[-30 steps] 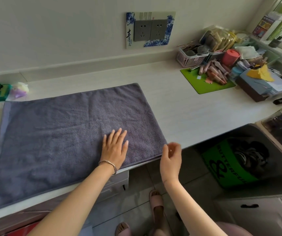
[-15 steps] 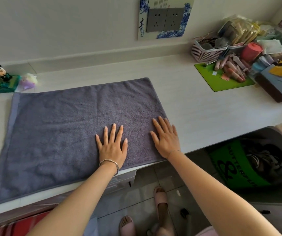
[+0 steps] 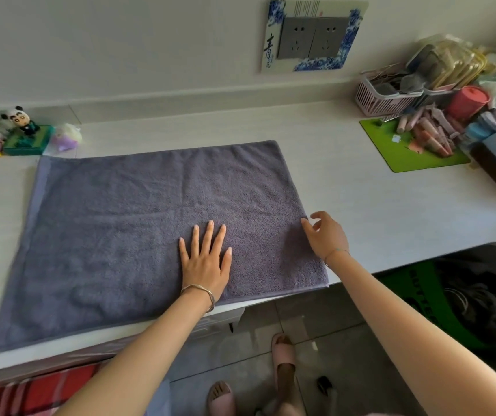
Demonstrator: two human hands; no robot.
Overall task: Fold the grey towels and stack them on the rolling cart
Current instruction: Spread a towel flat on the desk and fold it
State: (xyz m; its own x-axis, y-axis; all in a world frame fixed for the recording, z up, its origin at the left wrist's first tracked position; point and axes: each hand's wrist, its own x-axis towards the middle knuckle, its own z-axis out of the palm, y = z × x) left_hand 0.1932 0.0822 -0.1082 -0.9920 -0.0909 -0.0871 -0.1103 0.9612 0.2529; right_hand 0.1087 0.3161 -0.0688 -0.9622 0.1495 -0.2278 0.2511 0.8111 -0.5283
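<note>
The left hand [image 3: 206, 261] lies flat with fingers spread on the towel [image 3: 114, 235], the right hand [image 3: 327, 238], fingers loosely bent and gripping nothing, touches the towel's right edge, and the towel lies spread out on the counter [image 3: 390, 223], along its front rim.
</note>
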